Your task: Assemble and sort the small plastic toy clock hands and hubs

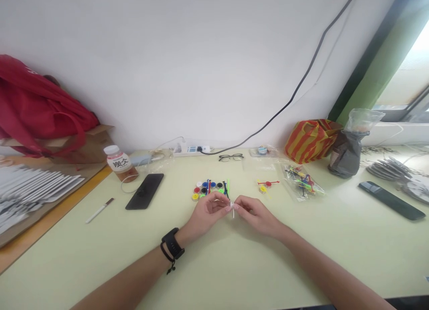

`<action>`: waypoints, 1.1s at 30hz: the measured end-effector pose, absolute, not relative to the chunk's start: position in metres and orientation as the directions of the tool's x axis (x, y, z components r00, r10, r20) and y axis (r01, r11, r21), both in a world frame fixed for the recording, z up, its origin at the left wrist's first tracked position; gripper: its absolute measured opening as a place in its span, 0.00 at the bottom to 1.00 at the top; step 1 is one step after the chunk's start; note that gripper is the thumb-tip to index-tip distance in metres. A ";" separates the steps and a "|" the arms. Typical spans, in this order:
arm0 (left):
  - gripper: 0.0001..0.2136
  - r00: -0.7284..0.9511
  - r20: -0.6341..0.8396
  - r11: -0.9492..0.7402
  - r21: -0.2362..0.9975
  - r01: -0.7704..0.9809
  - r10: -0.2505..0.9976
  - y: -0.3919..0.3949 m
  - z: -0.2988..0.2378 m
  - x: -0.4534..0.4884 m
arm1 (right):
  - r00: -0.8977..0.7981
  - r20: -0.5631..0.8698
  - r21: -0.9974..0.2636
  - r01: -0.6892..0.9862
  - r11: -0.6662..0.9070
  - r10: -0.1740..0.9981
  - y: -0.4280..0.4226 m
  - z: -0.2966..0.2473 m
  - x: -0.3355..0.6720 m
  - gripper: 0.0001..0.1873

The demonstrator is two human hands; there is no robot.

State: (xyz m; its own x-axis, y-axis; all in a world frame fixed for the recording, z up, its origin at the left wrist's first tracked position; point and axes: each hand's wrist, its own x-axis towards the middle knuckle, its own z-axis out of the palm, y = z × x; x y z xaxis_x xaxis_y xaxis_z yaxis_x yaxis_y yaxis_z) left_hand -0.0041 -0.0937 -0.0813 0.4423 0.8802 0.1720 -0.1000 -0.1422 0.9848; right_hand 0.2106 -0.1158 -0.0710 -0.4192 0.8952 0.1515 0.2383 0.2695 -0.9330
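My left hand and my right hand meet above the table, fingertips almost touching. Pinched between them is a small white plastic piece with a thin stem pointing down; the fingers cover most of it. Just beyond my left hand lies a group of small round discs in yellow, red, blue, black, green and white. Coloured plastic arrows lie among them. Past my right hand, a red arrow on a round base rests beside a yellow one.
A clear bag of coloured arrows lies right. Around are two phones, a bottle, a white pen-like stick, glasses, a power strip, a striped bag and stacked white pieces.
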 end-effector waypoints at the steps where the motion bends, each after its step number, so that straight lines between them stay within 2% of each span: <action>1: 0.11 0.453 0.170 -0.139 0.985 -0.101 0.875 -0.094 -0.082 -0.004 | -0.431 0.130 -0.945 0.220 0.244 0.893 -0.116 -0.070 0.211 0.21; 6: 0.11 0.494 0.196 -0.160 0.980 -0.115 0.847 -0.096 -0.081 -0.002 | -0.491 0.027 -0.974 0.182 0.133 0.871 -0.115 -0.068 0.212 0.22; 9: 0.10 0.506 0.230 -0.215 0.972 -0.089 0.831 -0.098 -0.079 -0.001 | -0.518 0.032 -0.966 0.205 0.160 0.855 -0.115 -0.068 0.213 0.21; 12: 0.11 0.503 0.255 -0.316 0.948 0.038 0.826 -0.099 -0.078 -0.003 | -0.467 0.094 -0.933 0.267 0.242 0.879 -0.115 -0.070 0.213 0.18; 15: 0.12 0.433 0.341 -0.468 0.853 0.232 0.834 -0.096 -0.079 -0.006 | -0.365 0.188 -0.842 0.418 0.340 0.912 -0.113 -0.072 0.218 0.16; 18: 0.08 0.331 0.436 -0.539 0.761 0.361 0.837 -0.090 -0.081 -0.010 | -0.278 0.281 -0.688 0.609 0.395 0.918 -0.109 -0.070 0.228 0.15; 21: 0.09 0.214 0.486 -0.526 0.709 0.470 0.847 -0.083 -0.085 -0.014 | -0.179 0.380 -0.577 0.720 0.384 0.907 -0.104 -0.068 0.238 0.14; 25: 0.18 0.126 0.480 -0.465 0.700 0.542 0.868 -0.077 -0.092 -0.018 | -0.080 0.465 -0.514 0.786 0.342 0.882 -0.100 -0.070 0.243 0.13; 27: 0.20 0.157 0.475 -0.473 0.675 0.566 0.866 -0.076 -0.095 -0.018 | -0.129 0.409 -0.420 0.852 0.312 0.903 -0.099 -0.074 0.241 0.12; 31: 0.19 0.257 0.478 -0.524 0.591 0.613 0.840 -0.079 -0.093 -0.016 | -0.260 0.150 -0.155 0.947 0.282 0.954 -0.099 -0.080 0.236 0.11; 33: 0.19 0.292 0.487 -0.550 0.552 0.627 0.823 -0.083 -0.091 -0.015 | -0.267 0.099 -0.105 0.955 0.277 0.959 -0.099 -0.080 0.235 0.10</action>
State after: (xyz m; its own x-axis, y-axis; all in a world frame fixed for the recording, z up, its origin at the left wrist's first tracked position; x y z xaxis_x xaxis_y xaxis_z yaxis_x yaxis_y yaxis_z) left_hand -0.0146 -0.0828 -0.0913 0.2925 0.8227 0.4874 0.6270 -0.5499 0.5519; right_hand 0.2345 -0.0988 -0.0798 -0.2672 0.9586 0.0988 0.9552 0.2770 -0.1046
